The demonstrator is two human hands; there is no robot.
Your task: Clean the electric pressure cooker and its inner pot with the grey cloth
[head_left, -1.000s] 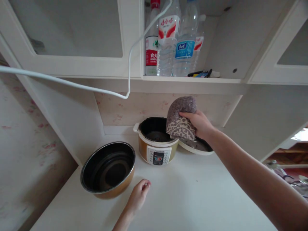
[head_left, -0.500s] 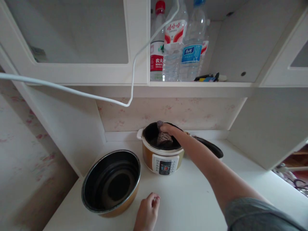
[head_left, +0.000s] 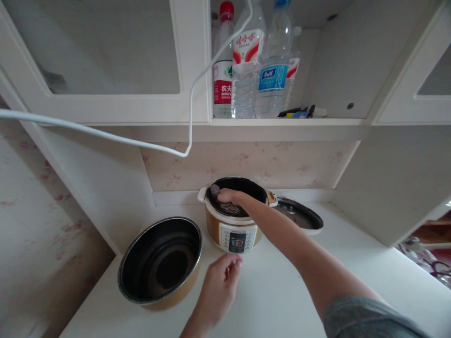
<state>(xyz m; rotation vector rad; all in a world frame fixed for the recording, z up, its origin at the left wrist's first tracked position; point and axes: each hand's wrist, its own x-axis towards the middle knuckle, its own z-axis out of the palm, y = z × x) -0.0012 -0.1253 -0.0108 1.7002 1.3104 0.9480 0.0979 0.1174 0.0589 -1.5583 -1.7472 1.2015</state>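
My right hand (head_left: pixel 229 196) reaches into the black interior of a white-and-gold electric cooker (head_left: pixel 214 224), closed on a patterned brown-grey cloth (head_left: pixel 230 208). Part of the cloth bunches out beyond my fingers towards the cooker's left side; my fingertips are partly hidden. My left hand (head_left: pixel 219 284) hovers in front of the cooker's control panel, its fingers curled in and nothing visible in them. Left of it stands the removed inner pot (head_left: pixel 169 303), black inside and gold outside.
The cooker's lid (head_left: pixel 299 213) lies behind my right forearm. A white cable (head_left: pixel 141 144) hangs across the upper left. Overhead, an open cabinet shelf (head_left: pixel 289 121) holds several plastic bottles (head_left: pixel 248 70) and small items. A side panel (head_left: pixel 398 178) borders the white counter (head_left: pixel 275 291) on the right.
My right hand has moved left and lower inside the cooker with the cloth. My left hand has risen forward towards the cooker's front. The view has shifted slightly.
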